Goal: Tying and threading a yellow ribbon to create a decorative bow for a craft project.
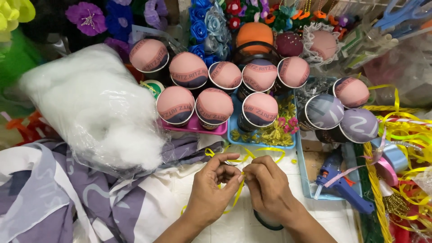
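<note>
Low in the middle of the frame, the left hand (211,191) and the right hand (266,186) meet fingertip to fingertip over a thin yellow ribbon (237,191). Both are closed narrowly, pinching the strip between thumb and fingers where they touch; one length curls down beneath the left hand, while more of it loops away above the hands toward the centre of the frame. Under the right wrist sits a dark round object (267,221), mostly hidden, so what it is cannot be told.

The hands work above a pale worktop (234,227), partly covered at lower left by purple and white cloth (67,198). A clear bag of white stuffing (96,110) lies at middle left. Across the upper centre stand rows of cups topped with padded fabric domes (213,105), some on a pink tray (195,128) and some in a blue one (234,130). A blue glue gun (337,180) lies at lower right, near a tangle of yellow ribbon (409,135).

The ribbon is narrow and slick-looking, so it could slip from the pinch if either hand loosens. The trailing loops lie near the blue tray, and a tug might snag them there or knot them. The cloth and bag crowd the left hand's side.
</note>
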